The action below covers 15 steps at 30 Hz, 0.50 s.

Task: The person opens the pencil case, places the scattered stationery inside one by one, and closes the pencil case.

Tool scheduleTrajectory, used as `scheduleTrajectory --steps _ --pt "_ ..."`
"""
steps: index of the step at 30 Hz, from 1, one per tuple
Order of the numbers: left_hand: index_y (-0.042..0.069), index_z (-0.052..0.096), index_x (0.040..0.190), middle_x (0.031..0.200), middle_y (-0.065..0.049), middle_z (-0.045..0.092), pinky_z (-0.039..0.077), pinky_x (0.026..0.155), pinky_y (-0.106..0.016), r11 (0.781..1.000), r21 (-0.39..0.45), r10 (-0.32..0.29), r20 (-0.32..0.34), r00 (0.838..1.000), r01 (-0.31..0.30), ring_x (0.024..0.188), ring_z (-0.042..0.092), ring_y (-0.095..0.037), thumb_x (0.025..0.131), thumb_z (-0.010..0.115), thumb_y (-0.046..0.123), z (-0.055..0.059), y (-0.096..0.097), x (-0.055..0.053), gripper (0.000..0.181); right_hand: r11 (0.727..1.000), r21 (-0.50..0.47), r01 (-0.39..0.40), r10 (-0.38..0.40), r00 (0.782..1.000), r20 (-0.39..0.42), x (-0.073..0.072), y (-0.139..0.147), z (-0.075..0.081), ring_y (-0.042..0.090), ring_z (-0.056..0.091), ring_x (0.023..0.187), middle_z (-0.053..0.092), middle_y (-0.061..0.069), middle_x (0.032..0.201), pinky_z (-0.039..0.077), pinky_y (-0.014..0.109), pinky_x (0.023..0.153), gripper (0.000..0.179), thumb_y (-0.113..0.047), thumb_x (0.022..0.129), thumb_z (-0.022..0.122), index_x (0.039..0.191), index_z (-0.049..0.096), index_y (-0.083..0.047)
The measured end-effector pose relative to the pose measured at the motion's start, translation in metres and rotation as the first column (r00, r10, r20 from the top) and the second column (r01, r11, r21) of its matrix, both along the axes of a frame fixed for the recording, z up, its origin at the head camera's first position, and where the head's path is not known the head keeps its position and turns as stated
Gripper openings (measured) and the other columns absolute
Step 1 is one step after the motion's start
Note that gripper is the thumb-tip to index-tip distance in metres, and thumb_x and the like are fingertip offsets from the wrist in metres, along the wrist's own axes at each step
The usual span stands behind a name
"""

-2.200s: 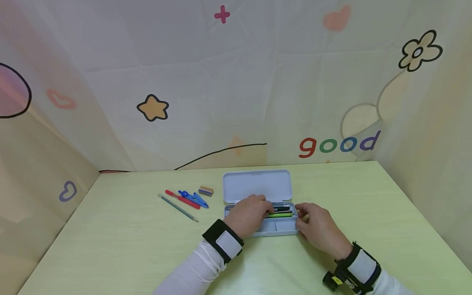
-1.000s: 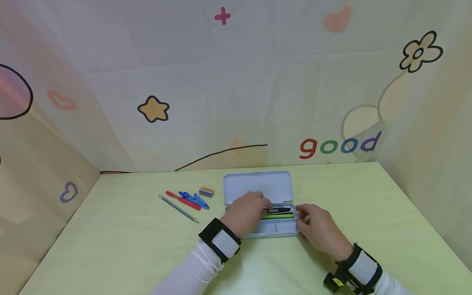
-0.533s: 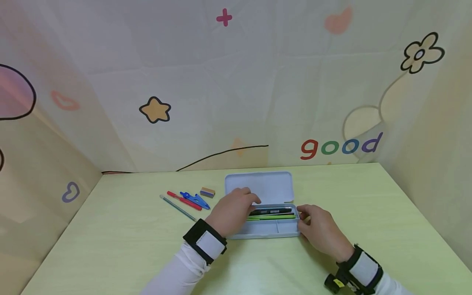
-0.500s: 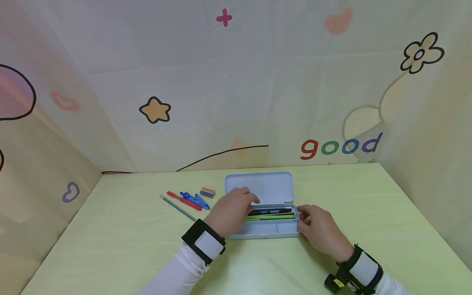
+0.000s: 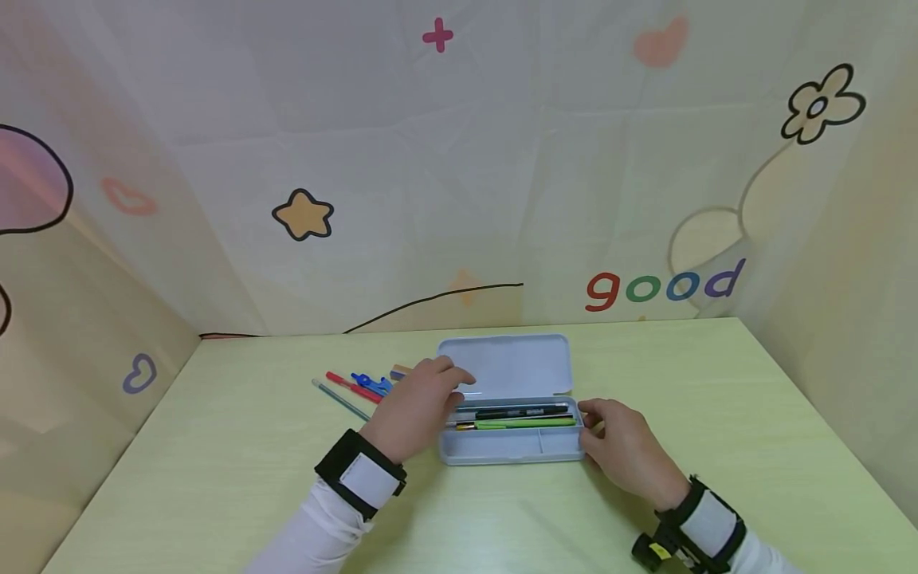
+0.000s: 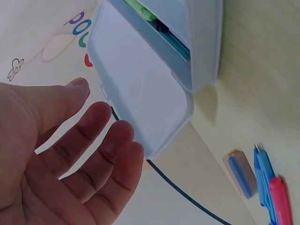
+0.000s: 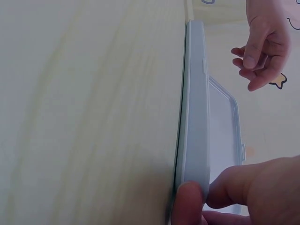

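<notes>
left hand (image 5: 416, 408) has shifted leftward since the earlier head frames, uncovering black pen (image 5: 522, 413) in the rear compartment of the pencil case (image 5: 495, 448). hand now near the case's left end, forearm slanting in from below. red pen (image 5: 354, 387), blue compass (image 5: 373, 384) and pencil (image 5: 340, 400) lie close together beside it; a low sweep could scatter them.

left wrist view: fingers loosely bent, thumb apart, nothing held. catching the opened lid (image 6: 140, 79) might drag the case.

right wrist view: right hand (image 7: 229, 192) grips the case's end between thumb and fingers. if that pinch eases, a bump could probably skid the case across the table (image 7: 93, 117).
</notes>
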<state>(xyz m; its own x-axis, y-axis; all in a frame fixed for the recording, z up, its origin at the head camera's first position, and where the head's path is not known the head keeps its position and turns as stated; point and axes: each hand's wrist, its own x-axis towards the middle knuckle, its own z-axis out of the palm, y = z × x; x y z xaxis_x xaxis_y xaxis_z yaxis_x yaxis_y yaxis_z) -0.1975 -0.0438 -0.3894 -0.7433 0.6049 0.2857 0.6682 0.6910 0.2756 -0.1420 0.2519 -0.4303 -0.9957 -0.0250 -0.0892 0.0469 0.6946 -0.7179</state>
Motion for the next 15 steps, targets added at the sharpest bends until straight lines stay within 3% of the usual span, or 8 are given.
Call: scheduleTrajectory --steps 7,15 --pt "0.007 0.076 0.122 0.111 -0.009 0.070 0.060 0.088 -0.036 0.999 0.037 0.036 0.009 0.999 -0.037 0.102 0.065 -0.025 0.095 0.079 0.002 0.003 -0.018 0.001 0.028 1.000 -0.011 0.000 0.000 1.000 0.004 0.000 -0.001 0.001 0.019 0.060 0.078 0.061 0.013 0.104 0.055 0.029 0.058 0.044 0.002 0.099 0.063 0.140 0.056 0.014" --pt "0.010 0.076 0.123 0.111 -0.005 0.069 0.059 0.087 -0.035 0.997 0.009 0.082 -0.046 0.996 -0.081 0.102 0.063 -0.026 0.095 0.079 0.001 0.004 -0.039 0.001 0.029 1.000 0.000 0.001 -0.001 1.000 0.001 0.000 0.000 0.000 0.019 0.060 0.079 0.061 0.013 0.104 0.055 0.029 0.059 0.045 0.001 0.099 0.064 0.141 0.056 0.013"
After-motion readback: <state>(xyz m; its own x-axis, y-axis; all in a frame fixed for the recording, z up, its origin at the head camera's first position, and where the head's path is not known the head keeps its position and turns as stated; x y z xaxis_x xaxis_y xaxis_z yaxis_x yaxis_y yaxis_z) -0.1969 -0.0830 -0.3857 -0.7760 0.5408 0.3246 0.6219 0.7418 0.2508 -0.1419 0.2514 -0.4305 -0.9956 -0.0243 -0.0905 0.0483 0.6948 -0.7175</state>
